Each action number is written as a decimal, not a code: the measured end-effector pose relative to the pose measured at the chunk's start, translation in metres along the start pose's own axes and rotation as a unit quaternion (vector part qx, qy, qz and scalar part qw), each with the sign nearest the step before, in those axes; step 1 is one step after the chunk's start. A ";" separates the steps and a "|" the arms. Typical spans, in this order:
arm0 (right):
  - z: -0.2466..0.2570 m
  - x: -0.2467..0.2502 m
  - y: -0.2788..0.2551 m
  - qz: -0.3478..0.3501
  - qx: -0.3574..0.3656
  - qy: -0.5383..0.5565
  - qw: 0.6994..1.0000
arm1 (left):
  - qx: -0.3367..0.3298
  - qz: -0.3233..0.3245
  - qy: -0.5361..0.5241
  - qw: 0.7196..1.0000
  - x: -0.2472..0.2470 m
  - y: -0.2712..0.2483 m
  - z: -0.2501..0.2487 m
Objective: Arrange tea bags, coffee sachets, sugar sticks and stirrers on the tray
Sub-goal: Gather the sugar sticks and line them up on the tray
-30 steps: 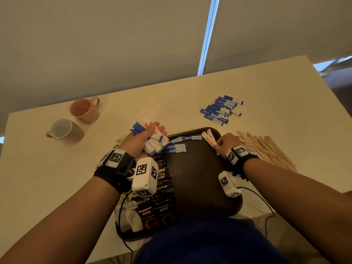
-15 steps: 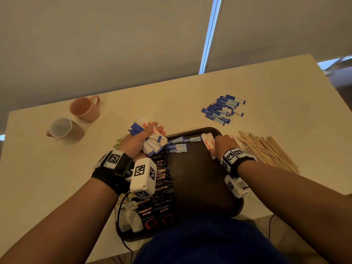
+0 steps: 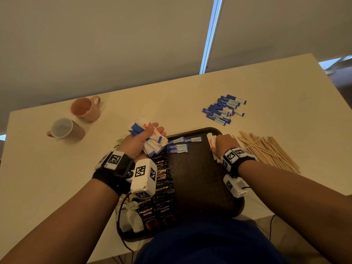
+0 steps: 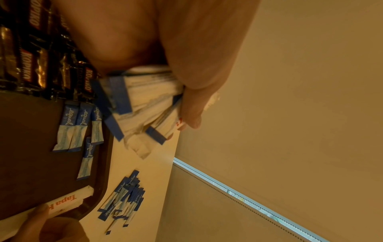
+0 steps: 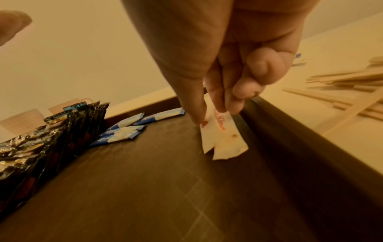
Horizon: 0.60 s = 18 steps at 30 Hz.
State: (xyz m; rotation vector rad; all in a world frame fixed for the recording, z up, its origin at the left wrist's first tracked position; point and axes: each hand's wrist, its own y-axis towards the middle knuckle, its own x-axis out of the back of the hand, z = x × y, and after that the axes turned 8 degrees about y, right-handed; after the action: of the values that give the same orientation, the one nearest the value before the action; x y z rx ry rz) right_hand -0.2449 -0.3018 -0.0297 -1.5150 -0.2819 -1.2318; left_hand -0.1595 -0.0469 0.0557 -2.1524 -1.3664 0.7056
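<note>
A dark brown tray [image 3: 200, 178] lies at the table's near edge. My left hand [image 3: 154, 130] hovers over its far left corner and grips a thick bundle of white sugar sticks [image 3: 152, 144] with blue ends and red print, seen close in the left wrist view [image 4: 145, 101]. At the far right corner my right hand [image 3: 217, 143] pinches two white sugar sticks [image 5: 221, 139] that touch the tray floor beside the right wall. Several blue sweetener sachets [image 3: 178, 145] lie along the far edge. Black coffee sachets [image 3: 163, 178] stand in a row down the left side, with tea bags [image 3: 131, 216] at the near left corner.
A heap of wooden stirrers [image 3: 266, 151] lies on the table right of the tray. A pile of blue sachets [image 3: 222, 109] sits beyond the tray. Two mugs [image 3: 85, 108] [image 3: 64, 128] stand at the far left. Cables trail off the near edge.
My right hand has slid slightly left over the tray's far right corner, still pinching the white sticks. The left hand keeps its bundle in the same place.
</note>
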 end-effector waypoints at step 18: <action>0.107 0.055 -0.039 0.056 0.279 0.418 0.863 | -0.033 0.008 0.134 0.990 0.007 0.000 0.009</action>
State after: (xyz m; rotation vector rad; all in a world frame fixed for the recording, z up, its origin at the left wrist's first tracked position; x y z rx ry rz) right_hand -0.1927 -0.2221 0.0535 -0.4126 0.0397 -1.4362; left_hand -0.1622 -0.0395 0.0478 -2.2168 -1.2459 0.3640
